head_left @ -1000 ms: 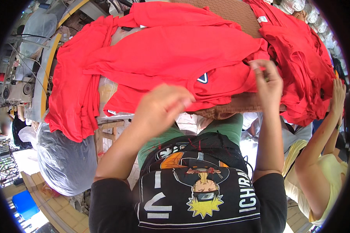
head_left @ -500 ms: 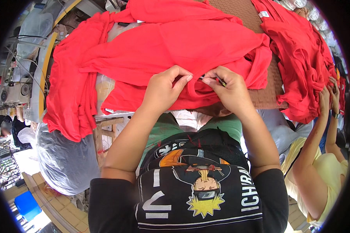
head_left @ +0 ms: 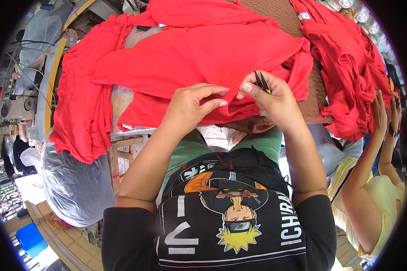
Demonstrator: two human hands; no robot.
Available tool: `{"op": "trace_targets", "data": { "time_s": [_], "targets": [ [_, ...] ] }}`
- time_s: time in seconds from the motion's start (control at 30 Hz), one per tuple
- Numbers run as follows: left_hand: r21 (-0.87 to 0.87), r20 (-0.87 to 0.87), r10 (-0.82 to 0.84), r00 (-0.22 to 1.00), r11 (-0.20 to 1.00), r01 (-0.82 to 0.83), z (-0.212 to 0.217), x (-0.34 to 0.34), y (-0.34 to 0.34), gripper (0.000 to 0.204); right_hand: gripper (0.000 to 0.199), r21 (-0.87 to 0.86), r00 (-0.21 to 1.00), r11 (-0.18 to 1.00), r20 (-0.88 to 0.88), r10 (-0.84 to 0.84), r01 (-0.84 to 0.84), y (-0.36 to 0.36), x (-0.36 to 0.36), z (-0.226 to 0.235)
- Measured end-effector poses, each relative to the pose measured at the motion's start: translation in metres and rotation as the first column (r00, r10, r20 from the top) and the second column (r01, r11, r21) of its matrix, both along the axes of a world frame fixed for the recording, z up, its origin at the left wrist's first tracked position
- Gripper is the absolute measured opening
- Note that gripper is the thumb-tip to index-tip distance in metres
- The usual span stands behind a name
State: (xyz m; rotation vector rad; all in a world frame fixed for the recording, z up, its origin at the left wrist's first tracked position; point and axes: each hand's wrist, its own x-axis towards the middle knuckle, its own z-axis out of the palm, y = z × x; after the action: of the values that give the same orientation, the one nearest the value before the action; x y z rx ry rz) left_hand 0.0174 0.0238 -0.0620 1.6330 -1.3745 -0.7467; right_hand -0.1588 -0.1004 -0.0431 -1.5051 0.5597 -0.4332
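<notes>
a pair of small scissors (head_left: 264,84) is being gripped in the right hand (head_left: 276,97), with the dark blades being pointed toward the far side of the table (head_left: 315,106). the right thumb and forefinger are being held close together at the tips; whether cloth is being pinched between them cannot be told. the left hand (head_left: 199,103) is being held with thumb and fingers a narrow gap apart, just beside the right fingertips. a red shirt (head_left: 203,52) is being supported on the table in front of the person, its near part being positioned under both hands. a red pile (head_left: 88,86) is being draped over the near edge at the left. more red clothes (head_left: 348,67) are being supported at the right, near the co-worker's hands (head_left: 380,113).
</notes>
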Motion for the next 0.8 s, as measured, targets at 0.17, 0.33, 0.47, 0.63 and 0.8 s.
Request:
{"op": "trace_targets", "data": {
  "time_s": [0.17, 0.33, 0.47, 0.63, 0.8],
  "targets": [
    [0.089, -0.005, 0.059, 0.998, 0.994, -0.059, 0.001, 0.001, -0.001, 0.02, 0.015, 0.081, 0.997, 0.996, -0.068, -0.024, 0.03, 0.0, 0.011, 0.01],
    [0.09, -0.18, 0.121, 0.976, 0.99, -0.106, 0.001, 0.001, -0.003, 0.014, 0.019, -0.266, 1.0, 0.964, -0.022, -0.021, 0.014, -0.008, 0.012, -0.035],
    [0.083, -0.222, 0.142, 0.965, 0.988, -0.127, -0.005, 0.006, -0.001, 0.015, 0.018, -0.339, 0.987, 0.941, -0.154, -0.047, -0.008, -0.005, 0.008, -0.036],
    [0.029, -0.478, 0.191, 0.857, 0.979, -0.201, -0.001, 0.007, 0.001, 0.014, 0.02, -0.54, 0.997, 0.84, -0.031, -0.072, 0.044, 0.006, 0.013, -0.028],
    [0.137, -0.593, -0.075, 0.802, 0.972, 0.192, 0.052, 0.038, 0.029, 0.018, 0.02, -0.52, 0.989, 0.852, -0.147, -0.021, -0.059, 0.012, 0.016, -0.016]
  ]
}}
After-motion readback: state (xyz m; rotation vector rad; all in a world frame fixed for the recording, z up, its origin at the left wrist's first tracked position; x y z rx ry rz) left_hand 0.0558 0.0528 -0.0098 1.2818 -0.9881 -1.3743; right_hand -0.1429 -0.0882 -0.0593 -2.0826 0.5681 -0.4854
